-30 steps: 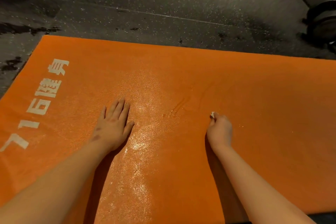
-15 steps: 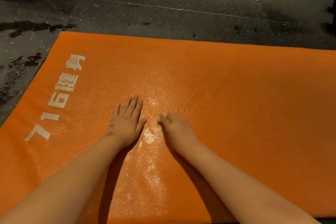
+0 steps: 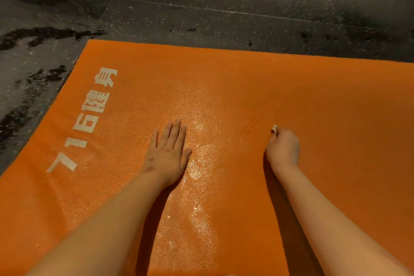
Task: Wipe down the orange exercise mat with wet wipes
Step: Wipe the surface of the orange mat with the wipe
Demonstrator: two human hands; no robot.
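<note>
The orange exercise mat (image 3: 324, 105) lies flat on the floor and fills most of the head view, with white printed characters along its left end. My left hand (image 3: 168, 150) rests flat on the mat, palm down, fingers straight and together. To its right my right hand (image 3: 283, 148) is curled into a fist pressed on the mat, gripping a white wet wipe (image 3: 274, 128); only a small corner of the wipe pokes out above the knuckles. A glossy wet streak (image 3: 199, 163) runs down the mat between my two hands.
Dark speckled rubber floor (image 3: 224, 2) surrounds the mat beyond its far and left edges, with black wet patches (image 3: 33, 36) at the left. A pale object sits at the top left corner, mostly cut off.
My right hand with the wipe swept left to beside my left hand, then back right to where it started. My left hand stayed flat in place. The camera view shifted left.
</note>
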